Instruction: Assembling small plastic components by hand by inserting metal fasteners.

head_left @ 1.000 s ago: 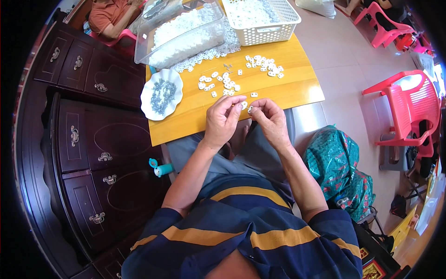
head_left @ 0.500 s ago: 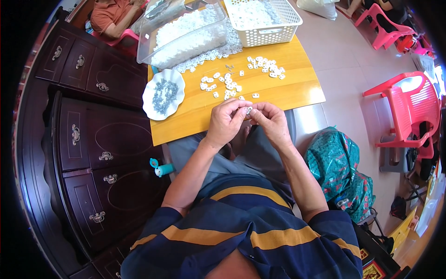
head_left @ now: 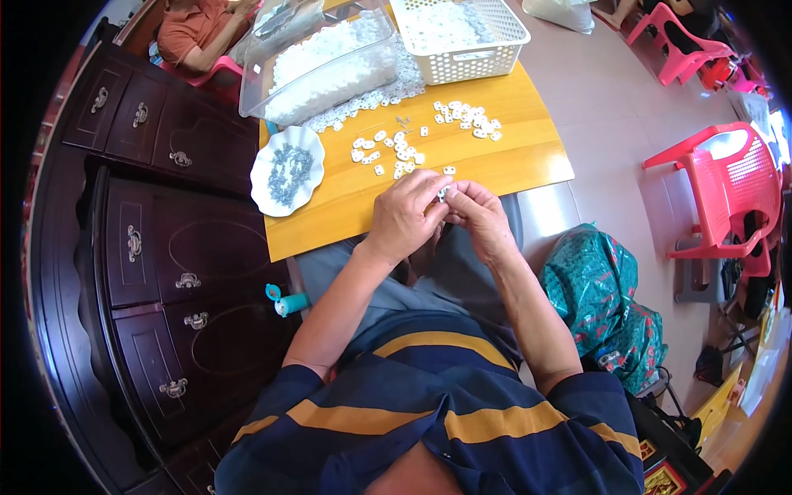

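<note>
In the head view, a small white piece (head_left: 442,195) sits at the fingertips, where the two hands meet over the table's near edge. It looks pale and hard, with dark spots like holes or gaps; the fingers cover much of it, so its full outline cannot be told.

The right hand (head_left: 482,218) has thumb and forefinger closed together on the piece, gripping it from the right. The left hand (head_left: 404,216) comes in from the other side, its fingers bent and gathered close against the piece, the thumb lower than the forefinger. Whether these left fingers pinch it or only steady it cannot be told.

Just beyond the fingertips, one loose white piece (head_left: 449,170) lies by itself on the yellow wooden table (head_left: 532,157). Past the left fingers is a scattered group of white pieces (head_left: 402,154), rounded oblongs with dark holes; farther from the fingers and to the right lies a second cluster (head_left: 480,132). Well to the left of the left fingers stands a scalloped white dish (head_left: 261,188) holding small greyish parts (head_left: 289,175). Farthest beyond the fingers are a clear bin (head_left: 330,89) and a perforated basket (head_left: 437,71), both heaped with white pieces.
</note>
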Tool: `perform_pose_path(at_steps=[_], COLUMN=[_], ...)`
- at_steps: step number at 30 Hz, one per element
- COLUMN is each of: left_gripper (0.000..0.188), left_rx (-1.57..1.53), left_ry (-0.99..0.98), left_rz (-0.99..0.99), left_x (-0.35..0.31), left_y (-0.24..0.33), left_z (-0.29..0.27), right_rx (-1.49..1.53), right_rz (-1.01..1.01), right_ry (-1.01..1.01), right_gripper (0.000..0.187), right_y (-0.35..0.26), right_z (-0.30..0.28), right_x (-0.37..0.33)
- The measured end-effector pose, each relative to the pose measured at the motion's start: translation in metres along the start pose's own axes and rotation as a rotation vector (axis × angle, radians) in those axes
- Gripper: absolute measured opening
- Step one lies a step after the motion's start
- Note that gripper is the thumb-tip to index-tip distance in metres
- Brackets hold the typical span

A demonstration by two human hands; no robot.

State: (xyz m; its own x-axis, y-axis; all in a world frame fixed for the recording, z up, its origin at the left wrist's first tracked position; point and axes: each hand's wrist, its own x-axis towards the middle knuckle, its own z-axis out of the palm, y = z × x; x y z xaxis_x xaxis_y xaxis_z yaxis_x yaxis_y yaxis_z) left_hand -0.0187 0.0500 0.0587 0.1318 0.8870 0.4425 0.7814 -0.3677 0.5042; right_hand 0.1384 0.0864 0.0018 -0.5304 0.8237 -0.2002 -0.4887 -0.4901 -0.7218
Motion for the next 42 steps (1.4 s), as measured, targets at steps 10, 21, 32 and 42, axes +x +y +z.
perform_pose_path(at_steps=[10,21,32,42], left_gripper=[0.027,0.022,0.019,0.018], left_rx=[-0.070,-0.057,-0.070,-0.096], left_ry=[-0.054,-0.018,-0.002,-0.051], left_rz=[-0.043,-0.003,0.031,-0.009], left_x=[0.004,0.008,0.011,0.015], left_y=[0.001,0.004,-0.003,0.004], left_z=[-0.003,0.003,0.004,-0.001], right_rx=[0.009,-0.058,-0.090,-0.270], right_rz=[0.095,-0.058,-0.104,-0.182], right_ry=[0.072,0.109,0.148,0.165], right_gripper=[0.016,0.015,0.017,0.021], right_y=[-0.003,0.002,0.000,0.000], right_z=[0.000,-0.001,0.007,0.001], right_x=[-0.001,-0.002,-0.002,-0.004])
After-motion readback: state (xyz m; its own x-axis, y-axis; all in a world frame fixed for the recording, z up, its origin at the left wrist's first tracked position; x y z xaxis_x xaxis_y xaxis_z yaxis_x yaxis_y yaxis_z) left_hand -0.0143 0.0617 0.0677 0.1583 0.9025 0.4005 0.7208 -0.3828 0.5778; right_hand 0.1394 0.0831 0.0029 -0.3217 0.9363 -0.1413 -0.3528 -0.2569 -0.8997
